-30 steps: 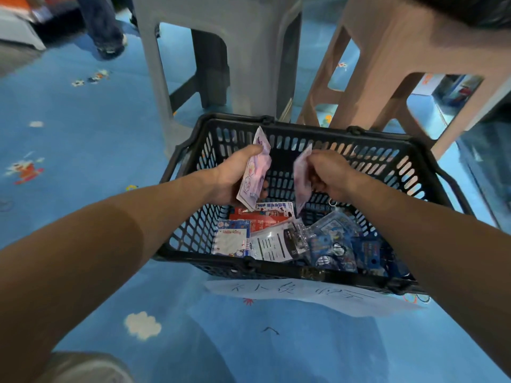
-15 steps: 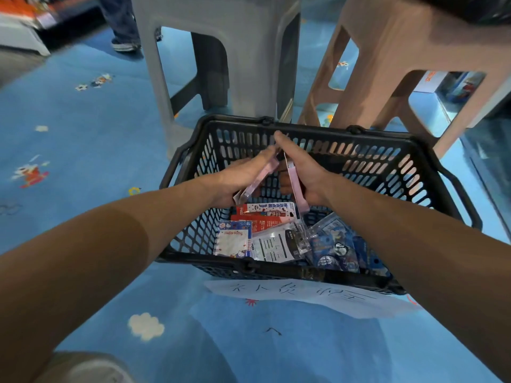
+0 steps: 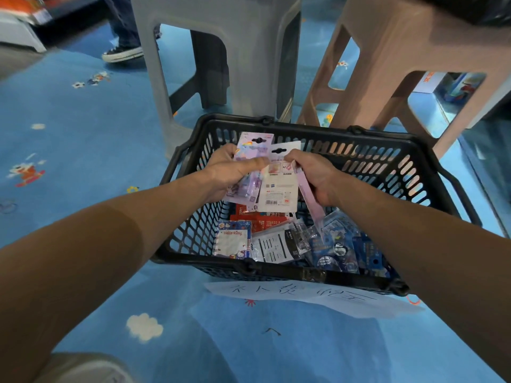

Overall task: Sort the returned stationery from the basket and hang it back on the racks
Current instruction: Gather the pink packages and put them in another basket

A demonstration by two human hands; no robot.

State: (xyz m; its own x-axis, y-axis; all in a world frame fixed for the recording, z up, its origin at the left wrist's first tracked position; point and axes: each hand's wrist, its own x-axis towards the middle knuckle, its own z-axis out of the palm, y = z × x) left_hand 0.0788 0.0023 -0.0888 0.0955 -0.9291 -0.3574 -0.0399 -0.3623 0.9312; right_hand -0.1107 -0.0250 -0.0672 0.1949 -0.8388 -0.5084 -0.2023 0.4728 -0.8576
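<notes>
- Far left: someone's sneaker [image 3: 123, 53] on the blue floor [image 3: 83, 161], next to the grey stool [image 3: 221, 51].
- left hand [image 3: 229, 172]: over the basket's left half. Fingers curled behind a purple pack [image 3: 255, 143], thumb clamped across its front. Pack upright, hang hole on top.
- white-backed pack [image 3: 279, 189]: overlaps the purple one on its right, barcode side facing the camera. Left thumb tip and right fingertips both touch it; can't tell which hand carries it.
- right hand [image 3: 318, 178]: fingers wrapped round a pink pack [image 3: 311, 197], seen edge-on, lower end angled down into the basket.
- basket [image 3: 359, 136]: black, on the floor. Inside, left to right: Hello Kitty notepad [image 3: 233, 241], red pack [image 3: 260, 219], white-and-black pack [image 3: 276, 246], blue packs [image 3: 334, 250].
- Handwritten paper sheet [image 3: 304, 297] at the near wall.
- brown stool [image 3: 401, 64] behind, on the right.
</notes>
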